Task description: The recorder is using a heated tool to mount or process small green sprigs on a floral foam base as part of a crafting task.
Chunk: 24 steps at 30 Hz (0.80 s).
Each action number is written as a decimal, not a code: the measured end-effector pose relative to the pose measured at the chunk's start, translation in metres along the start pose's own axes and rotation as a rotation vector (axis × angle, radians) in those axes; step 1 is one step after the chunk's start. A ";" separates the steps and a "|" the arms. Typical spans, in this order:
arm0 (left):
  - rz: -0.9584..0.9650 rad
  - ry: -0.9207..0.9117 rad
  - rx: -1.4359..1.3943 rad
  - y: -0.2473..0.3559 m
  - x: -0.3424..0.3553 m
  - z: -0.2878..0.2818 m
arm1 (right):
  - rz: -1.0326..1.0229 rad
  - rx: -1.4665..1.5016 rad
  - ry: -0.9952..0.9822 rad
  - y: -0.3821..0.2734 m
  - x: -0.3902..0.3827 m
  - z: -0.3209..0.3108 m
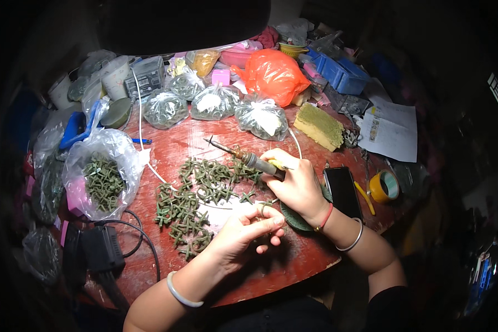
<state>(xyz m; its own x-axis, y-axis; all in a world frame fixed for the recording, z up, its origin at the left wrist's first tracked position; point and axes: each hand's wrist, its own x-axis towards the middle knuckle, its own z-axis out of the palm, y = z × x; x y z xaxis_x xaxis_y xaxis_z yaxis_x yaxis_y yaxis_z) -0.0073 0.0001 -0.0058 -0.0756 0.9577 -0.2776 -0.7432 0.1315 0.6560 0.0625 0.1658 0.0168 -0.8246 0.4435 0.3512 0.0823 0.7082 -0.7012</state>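
Note:
My right hand is wrapped round the handle of a soldering iron, its thin dark tip pointing up and left above the table. Just below, my left hand has thumb and fingertips pinched together; what lies between them is too small to make out. Many small green branched pieces lie in a loose heap beside and beyond my left hand. More of these green pieces fill an open clear plastic bag at the left. A dark green round pad sits partly under my right hand.
Knotted clear bags and an orange-red bag stand at the back, near a yellow-green sponge. A phone, yellow tape roll and paper sheet lie right. A black adapter with cables is at left.

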 end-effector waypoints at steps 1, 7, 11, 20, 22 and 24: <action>0.003 -0.002 -0.001 0.000 0.000 0.001 | 0.002 0.008 -0.008 0.003 -0.001 0.000; 0.119 0.138 0.004 -0.002 0.001 0.003 | -0.016 0.186 0.131 -0.021 -0.023 -0.023; 0.186 0.182 0.117 -0.002 0.001 0.007 | 0.087 0.298 0.153 -0.032 -0.055 -0.032; 0.580 0.162 0.669 -0.010 0.005 0.011 | 0.077 0.271 0.116 -0.039 -0.080 -0.034; 0.592 0.162 0.750 -0.007 0.001 0.010 | 0.107 0.278 0.199 -0.038 -0.086 -0.030; 0.459 0.155 0.613 -0.003 -0.003 0.013 | 0.108 0.225 0.336 -0.039 -0.089 -0.030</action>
<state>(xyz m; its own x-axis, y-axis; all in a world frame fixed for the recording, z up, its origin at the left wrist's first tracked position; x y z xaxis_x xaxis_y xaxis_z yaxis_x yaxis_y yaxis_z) 0.0035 0.0005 0.0024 -0.4119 0.9098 0.0502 -0.1187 -0.1082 0.9870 0.1494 0.1149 0.0311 -0.5865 0.6895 0.4249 0.0034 0.5266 -0.8501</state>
